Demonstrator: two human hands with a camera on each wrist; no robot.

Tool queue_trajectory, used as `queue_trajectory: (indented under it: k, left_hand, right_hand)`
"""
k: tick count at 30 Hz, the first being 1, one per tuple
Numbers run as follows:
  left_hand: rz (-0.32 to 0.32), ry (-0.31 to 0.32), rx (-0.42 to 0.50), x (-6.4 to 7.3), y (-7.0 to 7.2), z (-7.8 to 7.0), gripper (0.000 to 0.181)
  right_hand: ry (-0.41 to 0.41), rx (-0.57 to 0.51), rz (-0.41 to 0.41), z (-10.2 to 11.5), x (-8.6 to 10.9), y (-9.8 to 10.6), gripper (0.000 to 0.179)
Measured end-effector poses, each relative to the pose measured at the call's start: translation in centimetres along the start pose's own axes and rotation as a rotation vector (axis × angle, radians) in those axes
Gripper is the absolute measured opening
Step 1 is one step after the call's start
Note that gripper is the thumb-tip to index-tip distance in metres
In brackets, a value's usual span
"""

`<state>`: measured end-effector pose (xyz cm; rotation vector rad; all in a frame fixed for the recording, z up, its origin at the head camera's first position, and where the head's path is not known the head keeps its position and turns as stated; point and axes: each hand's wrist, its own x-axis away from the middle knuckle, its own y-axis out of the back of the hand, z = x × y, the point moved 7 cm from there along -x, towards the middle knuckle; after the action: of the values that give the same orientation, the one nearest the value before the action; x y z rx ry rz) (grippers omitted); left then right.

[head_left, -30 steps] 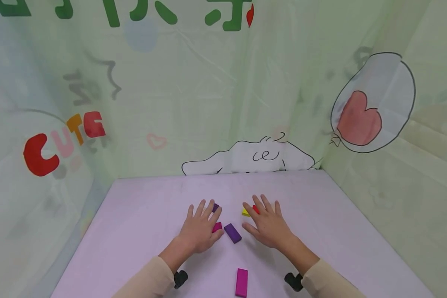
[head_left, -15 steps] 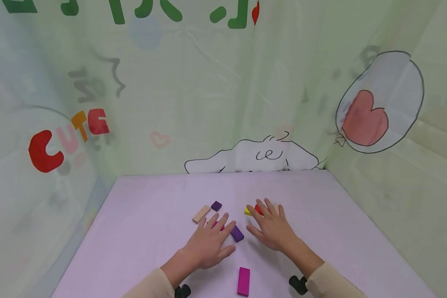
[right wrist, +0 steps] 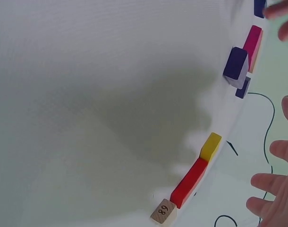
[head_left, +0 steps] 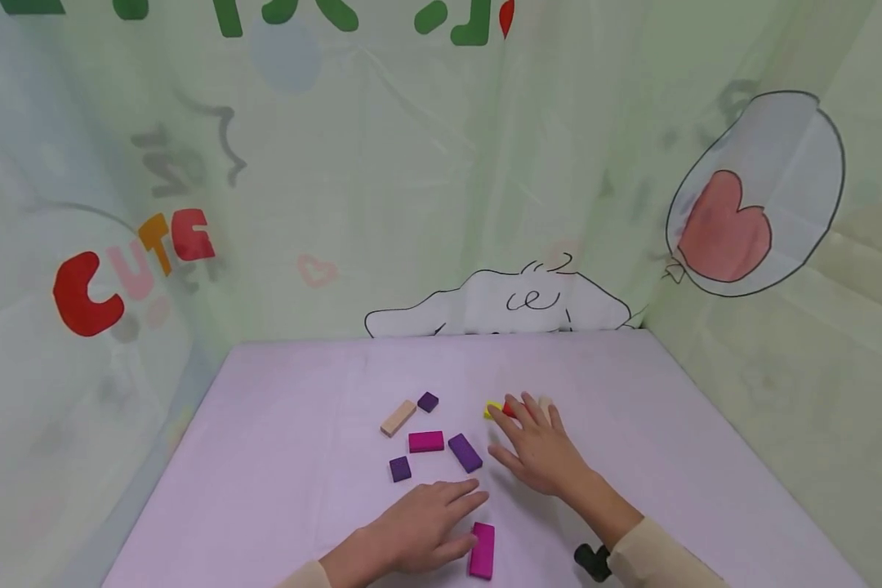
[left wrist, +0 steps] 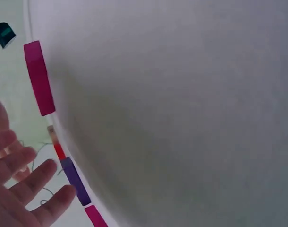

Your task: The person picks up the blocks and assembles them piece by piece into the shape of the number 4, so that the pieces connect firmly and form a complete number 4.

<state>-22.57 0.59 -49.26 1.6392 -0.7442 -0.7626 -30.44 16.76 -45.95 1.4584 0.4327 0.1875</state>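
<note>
My left hand [head_left: 429, 527] hovers low over the front of the table, fingers spread, thumb tip overlapping the near magenta block [head_left: 483, 551] in the head view; whether they touch cannot be told. Beyond it lie a purple block [head_left: 465, 453], another magenta block [head_left: 426, 441] and a dark purple cube [head_left: 400, 469]. My right hand [head_left: 540, 449] is held with fingers extended over the right group. Its fingertips partly cover a yellow block [head_left: 492, 410] and a red block [right wrist: 189, 183]. A wooden block with a printed number [right wrist: 163, 211] adjoins the red one. Neither hand holds anything.
A plain wooden block [head_left: 398, 418] and a small dark purple block [head_left: 428, 402] lie farther back on the lilac table [head_left: 301, 457]. Printed curtains [head_left: 412, 204] rise behind the table and at both sides. A black device [head_left: 592, 562] sits by the right wrist.
My left hand has drawn back toward the front edge and slightly right, uncovering the magenta block and the dark purple cube. My right hand has barely moved. The blocks appear unmoved.
</note>
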Motion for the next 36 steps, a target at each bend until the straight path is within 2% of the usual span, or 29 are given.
queue_trajectory:
  k: [4, 8, 13, 17, 20, 26, 29, 36]
  left_hand:
    - [0.004, 0.000, 0.071, -0.1, -1.0, 0.1, 0.058]
    - [0.043, 0.011, 0.114, -0.2, -1.5, -0.3, 0.066]
    - [0.078, -0.022, 0.065, -0.1, -2.2, -0.9, 0.071]
    - [0.093, -0.015, 0.027, -0.1, -2.6, -1.0, 0.071]
    - [0.094, -0.015, 0.007, -0.1, -2.6, -1.1, 0.068]
    - [0.076, -0.063, -0.073, -0.1, -2.4, -1.7, 0.057]
    - [0.100, -0.061, -0.052, -0.2, -2.5, -1.7, 0.056]
    - [0.105, -0.024, -0.011, 0.0, -2.6, -1.3, 0.055]
  right_hand:
    - [-0.001, -0.008, 0.001, 0.2, -0.2, -0.1, 0.064]
    - [0.006, -0.032, 0.008, 0.3, -0.3, -0.5, 0.064]
    - [0.016, -0.066, 0.027, 0.4, -0.3, -1.0, 0.065]
    - [0.016, -0.094, 0.045, 0.5, -0.3, -1.3, 0.065]
    - [0.018, -0.123, 0.054, 0.6, -0.4, -1.3, 0.064]
    - [0.007, -0.182, 0.084, 0.7, -0.3, -1.7, 0.063]
    - [-0.004, -0.203, 0.117, 0.6, -0.2, -2.1, 0.065]
    - [-0.033, -0.221, 0.179, 0.3, -0.3, -3.1, 0.066]
